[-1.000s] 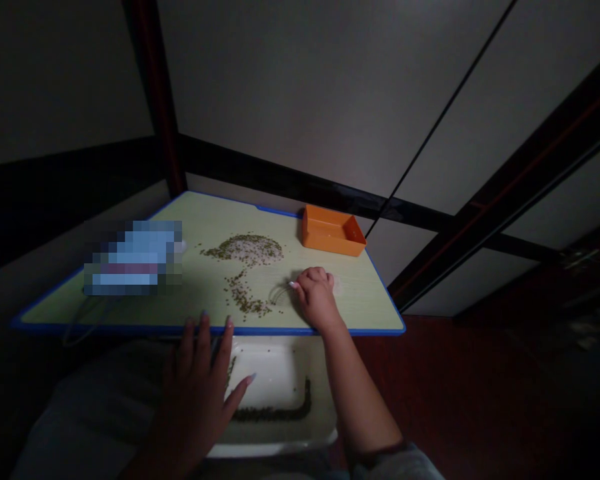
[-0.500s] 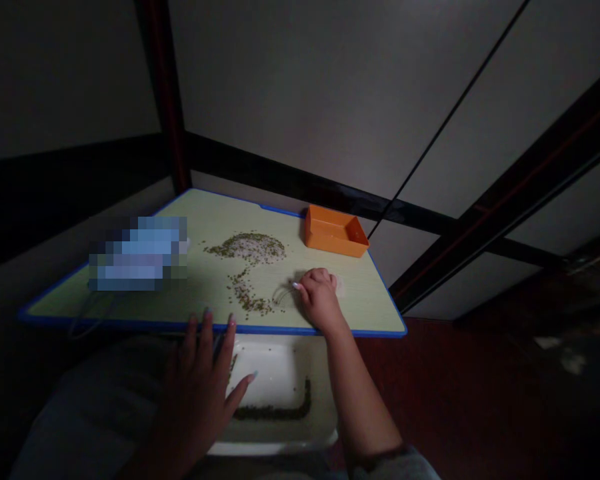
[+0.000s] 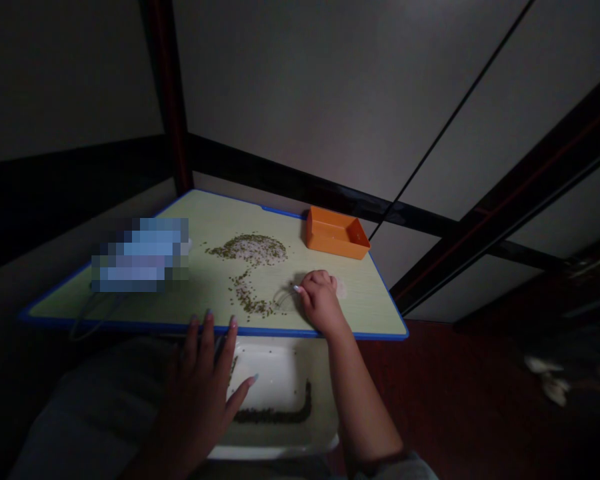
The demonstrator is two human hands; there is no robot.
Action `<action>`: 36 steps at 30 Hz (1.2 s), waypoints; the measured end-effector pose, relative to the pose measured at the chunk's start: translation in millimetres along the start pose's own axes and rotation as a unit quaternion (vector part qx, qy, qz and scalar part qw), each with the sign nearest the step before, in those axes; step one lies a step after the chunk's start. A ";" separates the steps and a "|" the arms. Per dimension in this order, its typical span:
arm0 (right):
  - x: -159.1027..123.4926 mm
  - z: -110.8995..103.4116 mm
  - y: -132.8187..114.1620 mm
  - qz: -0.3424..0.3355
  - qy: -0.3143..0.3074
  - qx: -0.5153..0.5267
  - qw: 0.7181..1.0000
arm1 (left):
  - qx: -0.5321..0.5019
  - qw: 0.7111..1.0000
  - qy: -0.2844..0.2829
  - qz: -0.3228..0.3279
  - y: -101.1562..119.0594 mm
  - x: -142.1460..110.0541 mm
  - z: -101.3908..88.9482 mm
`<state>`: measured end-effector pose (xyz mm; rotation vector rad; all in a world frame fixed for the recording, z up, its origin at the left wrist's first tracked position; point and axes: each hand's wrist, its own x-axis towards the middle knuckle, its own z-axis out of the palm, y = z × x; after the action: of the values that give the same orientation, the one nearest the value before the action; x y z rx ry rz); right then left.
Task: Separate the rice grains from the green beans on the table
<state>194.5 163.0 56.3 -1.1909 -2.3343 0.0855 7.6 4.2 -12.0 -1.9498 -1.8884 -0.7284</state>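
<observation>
My right hand [image 3: 321, 297] is closed on the table's right half. From its thumb side a thin wire-looped tool [image 3: 284, 293] reaches toward the grains; its exact kind is unclear, and the palm hides the rest. Green and whitish small grains lie in a large pile [image 3: 253, 248], with a thinner curved trail [image 3: 250, 300] nearer me. A faint pale patch [image 3: 342, 288] shows just right of the hand. My left hand [image 3: 205, 373] has its fingers spread, fingertips at the table's front edge, above a white basin [image 3: 280, 450] that has dark green grains [image 3: 275, 417] along its inside.
An orange open box [image 3: 337, 247] stands at the table's back right. A pixelated bluish object [image 3: 145, 257] with a cable sits on the left. The pale table [image 3: 360, 320] has a blue rim and stands against panelled walls. Blurred light objects [image 3: 550, 380] lie on the dark red floor.
The view has shifted slightly, so the table appears a little further right. Both hands keep nearly the same pose and place; the grain piles look about the same.
</observation>
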 end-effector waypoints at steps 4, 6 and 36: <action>0.5 0.8 -0.7 0.002 0.002 -0.002 1.000 | -0.006 1.000 0.000 -0.004 -0.6 -0.7 0.6; 0.6 1.2 -0.8 0.007 0.004 -0.010 1.000 | -0.008 1.000 -0.002 -0.006 -0.6 -1.0 0.8; 0.9 -1.3 -5.9 -0.014 -0.011 0.007 1.000 | -0.014 1.000 -0.008 -0.003 -1.4 -0.6 0.6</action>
<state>190.3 159.9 59.4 -1.1551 -2.3664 0.1049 6.4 4.1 -13.0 -1.9734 -1.9047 -0.7472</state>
